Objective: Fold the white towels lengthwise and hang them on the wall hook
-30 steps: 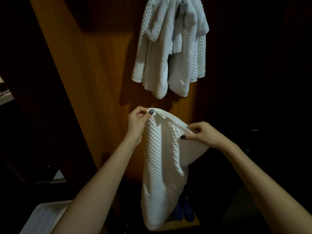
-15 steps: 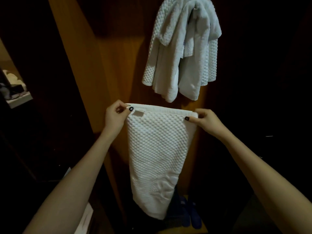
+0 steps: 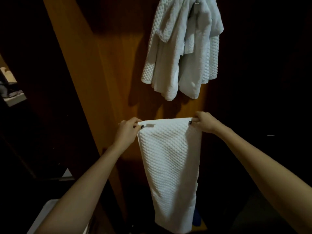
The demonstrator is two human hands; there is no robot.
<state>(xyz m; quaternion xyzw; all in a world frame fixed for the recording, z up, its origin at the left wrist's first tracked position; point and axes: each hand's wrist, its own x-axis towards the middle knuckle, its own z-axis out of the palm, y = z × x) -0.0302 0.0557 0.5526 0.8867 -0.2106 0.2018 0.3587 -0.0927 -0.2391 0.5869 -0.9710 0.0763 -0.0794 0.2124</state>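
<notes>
A white waffle-textured towel (image 3: 170,162) hangs straight down in front of me, folded to a long narrow strip. My left hand (image 3: 128,130) pinches its top left corner, beside a small label. My right hand (image 3: 204,123) pinches the top right corner, so the upper edge is stretched flat between both hands. Above, several white towels (image 3: 182,53) hang bunched from a hook (image 3: 196,3) near the top of the wooden wall panel (image 3: 108,73). The hook is mostly covered by the towels.
A white container edge (image 3: 45,215) shows at the bottom left. A shelf with dim items (image 3: 11,95) sits at the far left. Something blue (image 3: 196,218) lies low behind the towel. Both sides of the wooden panel are dark.
My hands moved apart and pulled the towel's top edge from a slack, angled bunch into a flat, level line. The towel now hangs smooth and straight.
</notes>
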